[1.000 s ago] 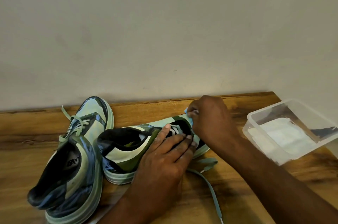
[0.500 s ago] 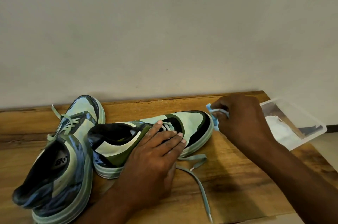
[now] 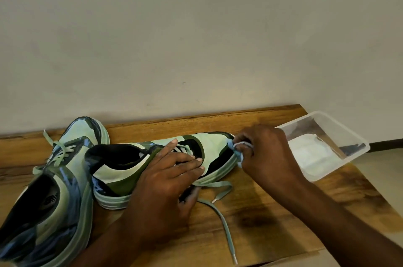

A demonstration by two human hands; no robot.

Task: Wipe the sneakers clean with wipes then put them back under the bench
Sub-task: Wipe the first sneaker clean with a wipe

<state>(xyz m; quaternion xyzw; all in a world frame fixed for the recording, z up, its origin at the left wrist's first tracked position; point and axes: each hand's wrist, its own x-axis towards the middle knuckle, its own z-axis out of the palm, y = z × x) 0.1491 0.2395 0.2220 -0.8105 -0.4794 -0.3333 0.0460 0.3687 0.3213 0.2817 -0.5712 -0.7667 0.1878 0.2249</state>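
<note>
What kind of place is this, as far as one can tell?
Probably a home, perhaps an entryway: a wooden bench against a plain painted wall, two sneakers on it, and a clear tub of wipes.

Plain off-white wall behind.

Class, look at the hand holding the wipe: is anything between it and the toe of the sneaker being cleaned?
Nothing visible is in the way. The right hand pinches the blue wipe right at the toe of the sneaker, while the left hand rests on its laces. The loose lace trails toward the camera, and the clear container sits beyond the hand.
</note>
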